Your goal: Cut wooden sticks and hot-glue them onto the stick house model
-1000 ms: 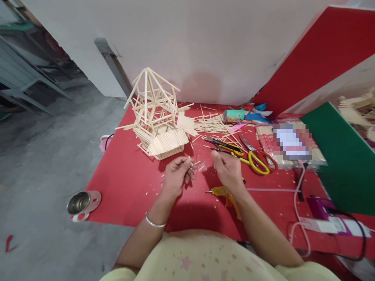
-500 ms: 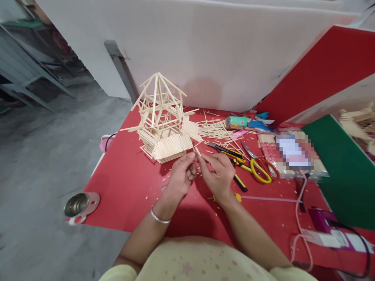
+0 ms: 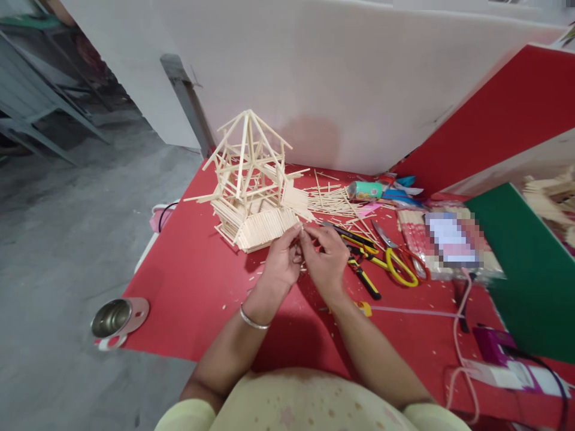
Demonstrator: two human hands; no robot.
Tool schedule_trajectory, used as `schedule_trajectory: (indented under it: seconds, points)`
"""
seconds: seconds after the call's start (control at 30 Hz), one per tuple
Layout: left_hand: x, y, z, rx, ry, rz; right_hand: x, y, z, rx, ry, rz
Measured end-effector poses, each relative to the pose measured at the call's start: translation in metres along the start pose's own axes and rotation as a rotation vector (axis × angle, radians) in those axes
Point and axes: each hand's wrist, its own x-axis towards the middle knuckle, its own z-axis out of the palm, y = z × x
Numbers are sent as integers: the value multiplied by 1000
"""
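Two hands, the left hand [image 3: 282, 263] and the right hand [image 3: 327, 257], are recorded in the head view, centre of frame. The fingertips of each are closed and brought together; whether a small piece is gripped cannot be told. The stick model [image 3: 246, 170] is stood on the red table [image 3: 179, 299], left of centre, its front panel just beside the fingertips; contact is unclear. Loose sticks [image 3: 335, 200] are heaped right of it. Yellow-and-red-handled scissors [image 3: 401, 267] are laid right of centre. A mug [image 3: 135, 314] is seen lower left.
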Motion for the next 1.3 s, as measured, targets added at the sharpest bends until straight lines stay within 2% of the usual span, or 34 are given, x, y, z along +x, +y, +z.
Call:
schedule_trajectory:
  seconds: [0.13, 0.47, 0.7, 0.9, 1.2, 1.3]
  points:
    - [1, 2, 5, 12, 61, 14, 0, -2, -1, 17, -15, 10]
    - [0, 4, 9, -53, 47, -3, 1, -1, -6, 28, -104, 6]
    - [-1, 2, 10, -74, 54, 5, 1, -1, -6, 56, -74, -21]
    - [1, 2, 8, -59, 42, 5, 4, -5, -8, 91, -68, 12]
    - [2, 0, 3, -36, -54, 20, 6, -7, -10, 93, -80, 65]
    - [-8, 1, -13, 19, -131, 8, -2, -2, -23, 25, -79, 48]
